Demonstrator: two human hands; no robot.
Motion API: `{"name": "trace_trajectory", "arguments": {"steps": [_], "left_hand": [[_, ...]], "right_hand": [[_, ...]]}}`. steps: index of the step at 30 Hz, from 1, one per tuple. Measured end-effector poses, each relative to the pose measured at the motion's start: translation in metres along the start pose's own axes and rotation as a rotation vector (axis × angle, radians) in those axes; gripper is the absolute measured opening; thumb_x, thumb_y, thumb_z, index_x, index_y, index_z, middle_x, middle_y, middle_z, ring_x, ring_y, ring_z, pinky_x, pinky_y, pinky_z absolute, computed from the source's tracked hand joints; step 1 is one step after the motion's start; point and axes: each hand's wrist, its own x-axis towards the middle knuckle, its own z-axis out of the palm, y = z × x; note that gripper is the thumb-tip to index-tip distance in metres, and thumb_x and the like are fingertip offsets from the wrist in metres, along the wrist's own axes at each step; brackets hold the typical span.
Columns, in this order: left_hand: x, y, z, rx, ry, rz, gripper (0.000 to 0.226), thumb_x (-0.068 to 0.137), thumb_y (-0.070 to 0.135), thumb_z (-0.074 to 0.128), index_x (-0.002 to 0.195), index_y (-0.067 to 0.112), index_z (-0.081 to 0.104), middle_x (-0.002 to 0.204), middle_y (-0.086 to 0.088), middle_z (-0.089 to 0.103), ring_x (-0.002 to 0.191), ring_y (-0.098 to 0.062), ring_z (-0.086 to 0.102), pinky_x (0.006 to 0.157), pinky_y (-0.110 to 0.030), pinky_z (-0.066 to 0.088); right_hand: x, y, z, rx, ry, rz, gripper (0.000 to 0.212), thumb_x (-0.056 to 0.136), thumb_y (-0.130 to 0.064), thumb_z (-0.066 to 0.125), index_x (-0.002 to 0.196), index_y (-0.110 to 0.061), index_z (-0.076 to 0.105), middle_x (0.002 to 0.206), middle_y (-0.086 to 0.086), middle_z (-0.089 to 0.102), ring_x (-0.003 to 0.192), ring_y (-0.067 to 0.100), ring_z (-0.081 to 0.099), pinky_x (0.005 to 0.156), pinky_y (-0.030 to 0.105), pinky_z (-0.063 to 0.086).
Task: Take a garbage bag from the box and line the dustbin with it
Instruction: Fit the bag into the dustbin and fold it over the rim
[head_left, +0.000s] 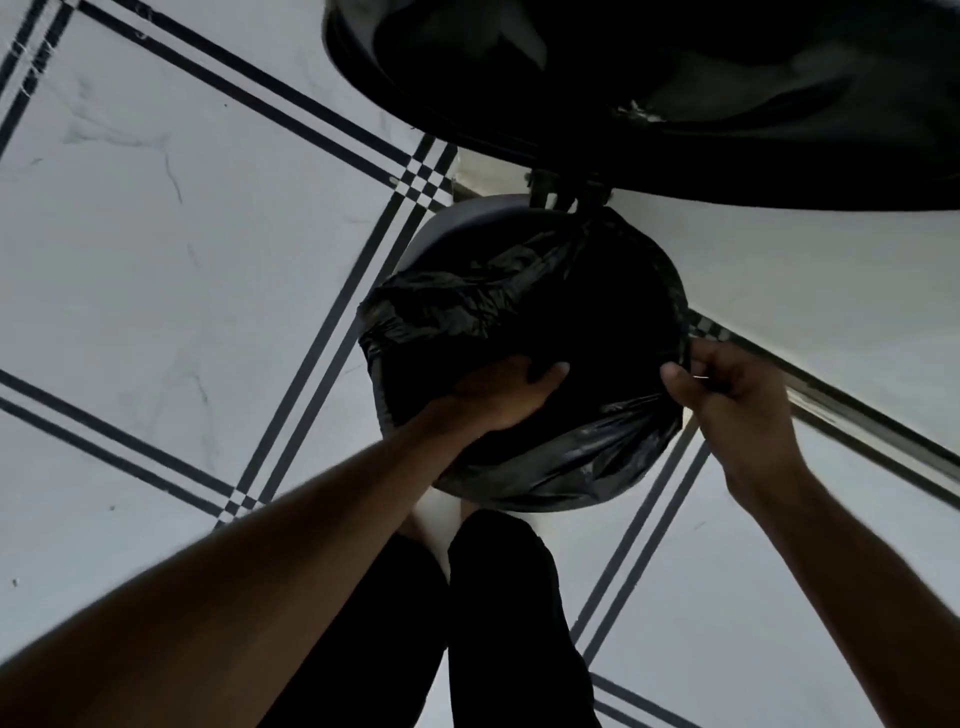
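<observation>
A round grey dustbin (457, 223) stands on the floor just in front of my legs. A black garbage bag (498, 306) is spread over its mouth, its edge folded over most of the rim. My left hand (498, 395) reaches into the bag's opening with the fingers pressed against the plastic inside the near rim. My right hand (722, 389) pinches the bag's edge at the bin's right rim. The far left part of the rim shows bare grey. No box is in view.
The bin's open lid (675, 93), dark and round, hangs above the bin at the top of the view. White marble-like floor tiles (156, 260) with black stripe borders lie all around. My dark trouser legs (493, 623) are below the bin.
</observation>
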Motion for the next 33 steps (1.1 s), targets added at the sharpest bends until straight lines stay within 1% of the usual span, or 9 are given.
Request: {"name": "trace_trajectory", "arguments": {"steps": [5,9,12,15,19,22,26,30,33], "left_hand": [[-0.009,-0.020,0.030,0.050,-0.042,-0.014,0.086,0.091,0.068,0.044,0.158,0.029,0.008,0.167,0.000,0.005,0.153,-0.024,0.004,0.124,-0.044,0.003],[-0.009,0.000,0.031,0.329,-0.059,-0.036,0.064,0.099,0.049,0.044,0.152,0.015,0.032,0.159,-0.015,0.030,0.147,-0.032,0.027,0.119,-0.043,0.022],[-0.026,0.022,0.015,0.317,0.145,0.049,0.039,0.098,0.038,0.045,0.130,0.021,0.059,0.134,-0.011,0.059,0.127,-0.031,0.053,0.103,-0.038,0.043],[-0.060,0.022,-0.011,0.294,0.470,0.256,0.035,0.092,0.030,0.050,0.123,0.020,0.062,0.124,-0.009,0.061,0.116,-0.031,0.056,0.097,-0.041,0.048],[-0.088,0.003,-0.041,0.362,0.770,0.388,0.056,0.086,0.022,0.057,0.140,0.007,0.049,0.144,-0.020,0.045,0.138,-0.039,0.037,0.116,-0.051,0.029],[-0.084,-0.009,-0.061,0.435,0.743,0.339,0.069,0.089,0.025,0.057,0.150,0.003,0.033,0.157,-0.023,0.028,0.148,-0.039,0.020,0.122,-0.051,0.015],[-0.071,-0.011,-0.080,0.390,0.689,0.374,0.074,0.094,0.029,0.055,0.154,0.002,0.021,0.159,-0.023,0.022,0.149,-0.038,0.018,0.122,-0.049,0.020],[-0.067,0.002,-0.103,0.192,0.683,0.360,0.063,0.096,0.036,0.051,0.149,0.006,0.034,0.147,-0.017,0.043,0.133,-0.027,0.043,0.110,-0.039,0.039],[-0.068,0.012,-0.123,-0.047,0.602,0.270,0.032,0.102,0.036,0.045,0.124,0.017,0.058,0.111,0.002,0.061,0.100,-0.010,0.053,0.080,-0.026,0.042]], "right_hand": [[-0.001,0.001,-0.003,-0.001,-0.021,0.007,0.021,0.091,-0.002,0.067,0.103,-0.017,0.076,0.098,0.017,0.074,0.092,0.016,0.071,0.087,0.031,0.057],[0.002,0.002,-0.003,-0.036,-0.010,0.011,0.012,0.089,-0.009,0.072,0.100,-0.013,0.075,0.097,0.012,0.075,0.092,0.019,0.072,0.085,0.032,0.057],[-0.001,-0.003,0.001,-0.051,0.026,0.035,0.024,0.091,-0.001,0.067,0.101,-0.022,0.075,0.094,0.005,0.076,0.086,0.011,0.073,0.079,0.026,0.057],[-0.004,-0.008,0.006,-0.103,0.060,0.069,0.021,0.092,-0.003,0.066,0.105,-0.017,0.075,0.092,-0.001,0.076,0.084,0.008,0.073,0.076,0.027,0.058],[0.000,-0.013,0.009,-0.204,0.093,0.161,0.015,0.094,-0.013,0.066,0.104,-0.015,0.077,0.094,0.000,0.077,0.089,0.018,0.074,0.087,0.041,0.060],[0.005,-0.022,0.011,-0.274,0.103,0.221,0.013,0.094,-0.022,0.063,0.095,-0.018,0.076,0.090,-0.002,0.076,0.088,0.019,0.073,0.087,0.037,0.058],[0.010,-0.036,0.013,-0.389,0.195,0.185,0.029,0.087,-0.032,0.061,0.100,-0.010,0.074,0.094,0.009,0.076,0.093,0.027,0.071,0.084,0.037,0.054],[0.015,-0.046,0.021,-0.405,0.265,0.032,0.032,0.092,-0.023,0.060,0.123,-0.015,0.062,0.109,0.001,0.069,0.101,0.018,0.065,0.090,0.033,0.053],[0.020,-0.053,0.029,-0.482,0.214,-0.096,0.029,0.097,-0.027,0.057,0.125,-0.018,0.057,0.103,-0.001,0.065,0.090,0.017,0.064,0.081,0.031,0.053]]}}
